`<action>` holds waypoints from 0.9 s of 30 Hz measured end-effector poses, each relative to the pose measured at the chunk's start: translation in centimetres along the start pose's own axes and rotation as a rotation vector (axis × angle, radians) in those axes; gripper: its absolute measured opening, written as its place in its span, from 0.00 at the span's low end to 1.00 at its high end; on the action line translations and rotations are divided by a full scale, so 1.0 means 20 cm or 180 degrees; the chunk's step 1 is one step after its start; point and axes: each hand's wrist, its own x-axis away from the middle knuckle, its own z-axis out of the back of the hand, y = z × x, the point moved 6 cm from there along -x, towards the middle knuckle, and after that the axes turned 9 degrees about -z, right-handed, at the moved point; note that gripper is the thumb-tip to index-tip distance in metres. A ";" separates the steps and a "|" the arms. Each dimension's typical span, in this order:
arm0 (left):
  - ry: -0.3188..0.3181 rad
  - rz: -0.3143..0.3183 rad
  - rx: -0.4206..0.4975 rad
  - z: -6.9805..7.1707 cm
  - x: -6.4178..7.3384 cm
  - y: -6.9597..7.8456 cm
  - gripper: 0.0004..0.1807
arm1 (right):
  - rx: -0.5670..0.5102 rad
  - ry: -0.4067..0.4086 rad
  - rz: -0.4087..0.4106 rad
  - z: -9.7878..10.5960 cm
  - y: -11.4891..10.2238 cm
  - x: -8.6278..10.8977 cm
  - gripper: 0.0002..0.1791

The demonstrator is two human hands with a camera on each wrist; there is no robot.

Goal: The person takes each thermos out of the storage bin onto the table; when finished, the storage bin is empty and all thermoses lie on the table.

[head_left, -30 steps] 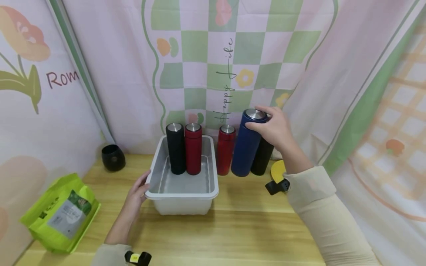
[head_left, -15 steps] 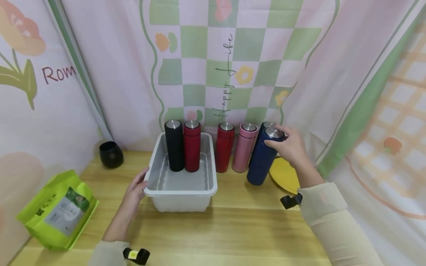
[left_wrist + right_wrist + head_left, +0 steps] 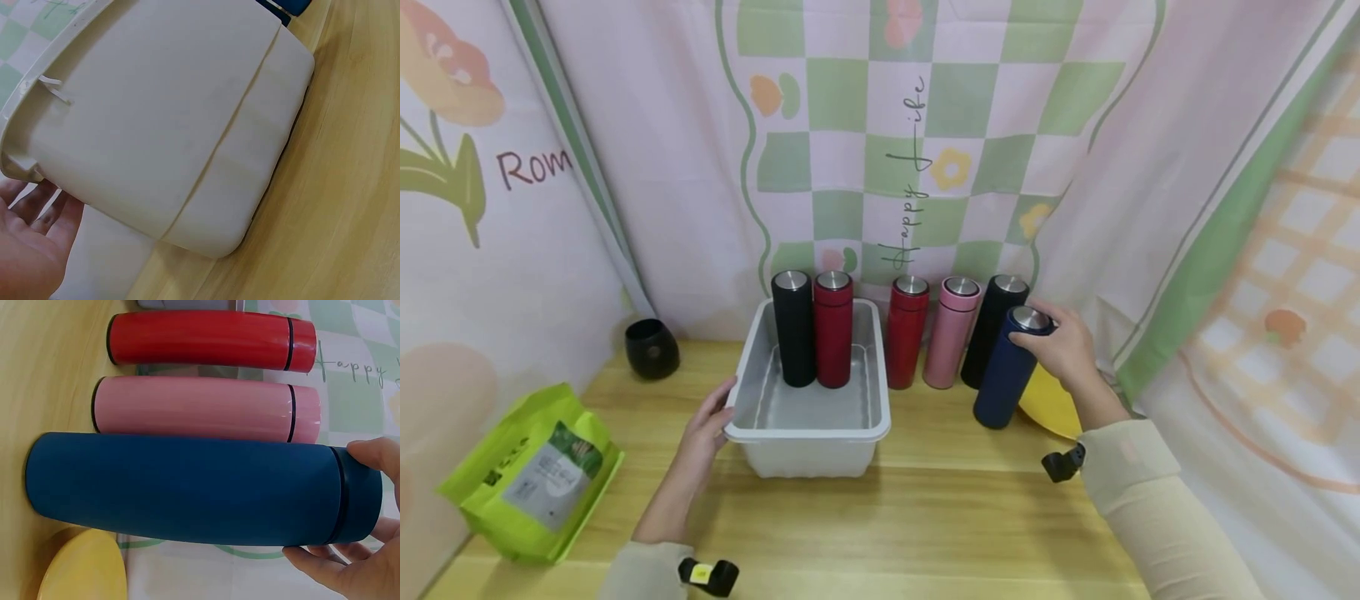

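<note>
In the head view my right hand (image 3: 1066,343) holds a dark blue thermos (image 3: 1004,371) by its silver-topped lid. The right wrist view shows thumb and fingers around the lid of that blue thermos (image 3: 187,490), which stands on the table, a yellow disc-shaped object (image 3: 1051,402) beside it. My left hand (image 3: 702,425) touches the left side of a grey-white plastic bin (image 3: 808,457). From the left wrist, the fingers of the left hand (image 3: 37,237) lie fairly straight against the outer wall, below the bin's rim. Inside the bin stand a black thermos (image 3: 793,333) and a dark red thermos (image 3: 833,337).
Right of the bin, a red thermos (image 3: 907,337), a pink thermos (image 3: 951,337) and another black thermos (image 3: 988,337) stand upright in a row. At the left are a black cup (image 3: 652,350) and a bright green bag (image 3: 538,475). A printed curtain (image 3: 842,167) hangs behind the wooden table (image 3: 910,533).
The right hand has moved the blue thermos right and down to the table, in front of the black one, revealing the pink thermos. The left hand has stayed on the bin.
</note>
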 end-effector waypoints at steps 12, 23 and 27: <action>0.0001 -0.0002 0.0033 -0.02 0.01 -0.01 0.29 | 0.0259 -0.0118 0.0061 0.02 0.01 -0.01 0.41; -0.0010 0.0003 0.0038 -0.01 0.00 0.01 0.29 | 0.0271 -0.0065 0.0116 0.01 0.03 -0.02 0.42; -0.0002 0.0013 0.0035 0.00 0.00 0.01 0.29 | 0.0224 -0.0105 0.0072 -0.01 0.03 -0.01 0.42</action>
